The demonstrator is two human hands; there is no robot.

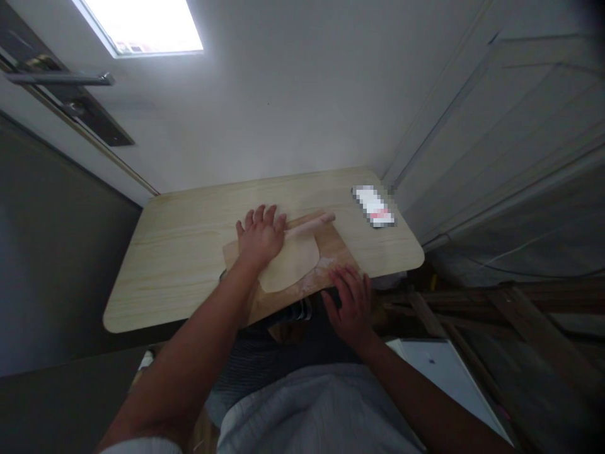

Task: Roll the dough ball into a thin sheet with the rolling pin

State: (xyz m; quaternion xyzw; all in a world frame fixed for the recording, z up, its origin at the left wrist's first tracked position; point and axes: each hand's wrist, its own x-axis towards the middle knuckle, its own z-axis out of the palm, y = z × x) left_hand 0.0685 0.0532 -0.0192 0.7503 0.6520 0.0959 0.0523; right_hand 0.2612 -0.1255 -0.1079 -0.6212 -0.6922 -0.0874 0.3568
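Observation:
A wooden board [278,301] lies at a slant over the table's near edge, with white flour on its right part. On it is a flat, pale sheet of dough [293,261]. A wooden rolling pin [309,225] crosses the far side of the dough. Spread flat over the pin's left end is my left hand [261,238], its fingers stretched forward and the pin's end hidden beneath. My right hand [350,302] is at the board's near right edge, fingers apart, their tips touching the floured wood.
The light wood table [174,252] stands against a white door with a metal handle [61,78] and a bright window [146,25]. A phone [373,206], its screen blurred out, lies at the table's right. Wooden beams [520,315] and a white panel [435,366] are at the lower right.

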